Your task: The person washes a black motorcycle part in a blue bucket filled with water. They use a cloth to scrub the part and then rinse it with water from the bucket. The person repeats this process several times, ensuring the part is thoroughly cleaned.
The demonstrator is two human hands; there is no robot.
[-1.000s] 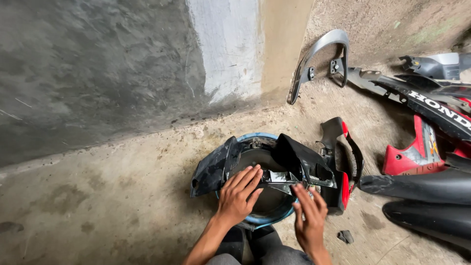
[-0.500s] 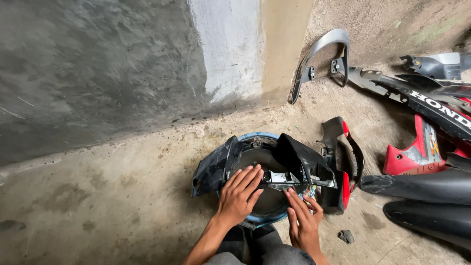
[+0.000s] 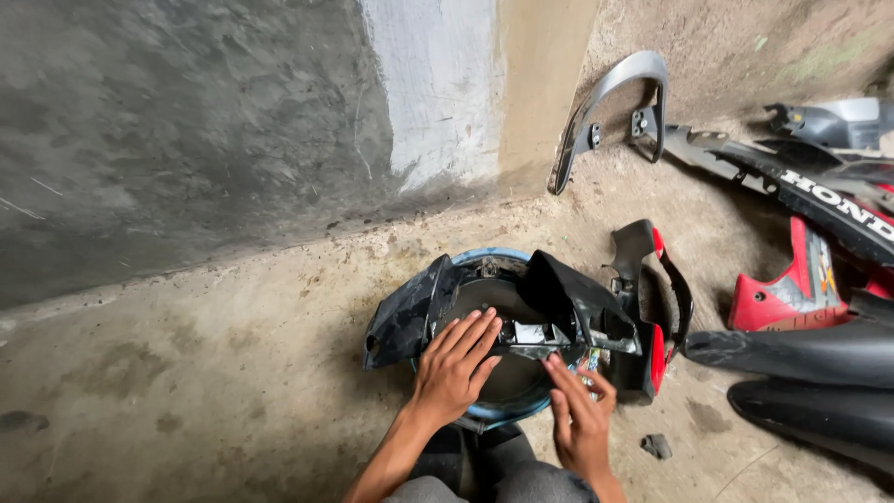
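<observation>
While one left hand (image 3: 453, 370) lies flat, fingers spread, on one black fairing panel (image 3: 507, 312) at lower centre, one right hand (image 3: 579, 421) beside it, fingers loosely extended, touching panel edge, one blue-rimmed basin (image 3: 491, 413) beneath, one grey grab rail (image 3: 610, 112) upper right, two red panels (image 3: 792, 284) right.

white lettering on black fairing panel (image 3: 819, 200) at right, small sticker on red panel (image 3: 792, 279)

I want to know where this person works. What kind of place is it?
Probably an informal motorbike repair spot: a bare concrete floor beside a rough wall, with loose red and black body panels and a grey grab rail lying about.
</observation>
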